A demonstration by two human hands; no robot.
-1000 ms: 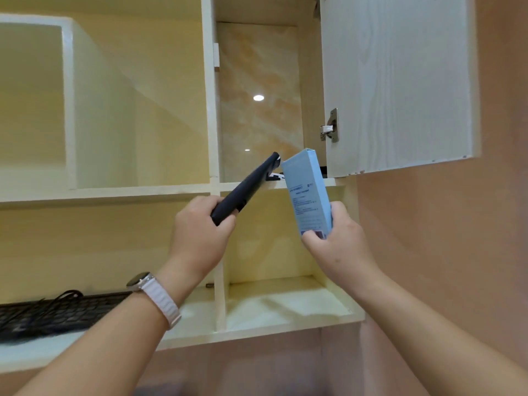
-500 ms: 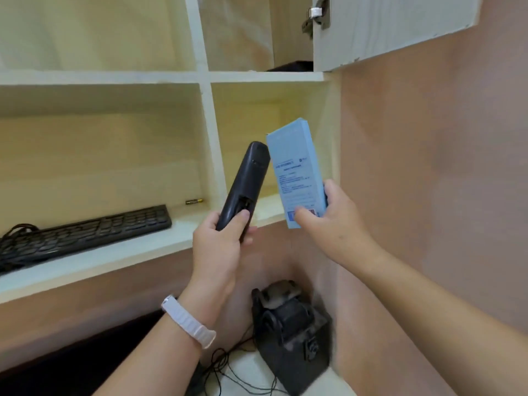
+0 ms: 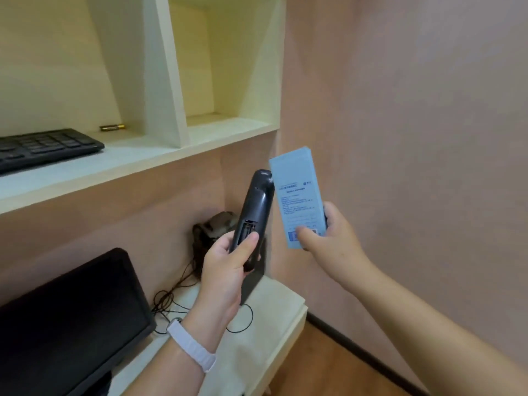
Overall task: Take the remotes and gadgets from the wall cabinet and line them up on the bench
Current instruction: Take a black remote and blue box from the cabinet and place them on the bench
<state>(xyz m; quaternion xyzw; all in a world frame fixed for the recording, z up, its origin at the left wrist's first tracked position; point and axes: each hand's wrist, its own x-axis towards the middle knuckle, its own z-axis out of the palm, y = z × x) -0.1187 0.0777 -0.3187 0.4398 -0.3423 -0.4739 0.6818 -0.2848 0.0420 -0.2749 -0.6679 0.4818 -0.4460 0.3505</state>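
Both my hands have dropped from the cabinet shelf to above the desk [image 3: 285, 307]. Left to right: monitor [image 3: 71, 315]; my left hand [image 3: 225, 270], grip wrapped round the dark remote [image 3: 253, 215], back side showing, battery bay open; my right hand [image 3: 331, 244], grip pinching the blue box [image 3: 297, 192] upright, just beside the remote.

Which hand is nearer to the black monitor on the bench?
The left hand. It holds the dark remote just right of and above the monitor; the right hand, gripping the blue box, is farther right.
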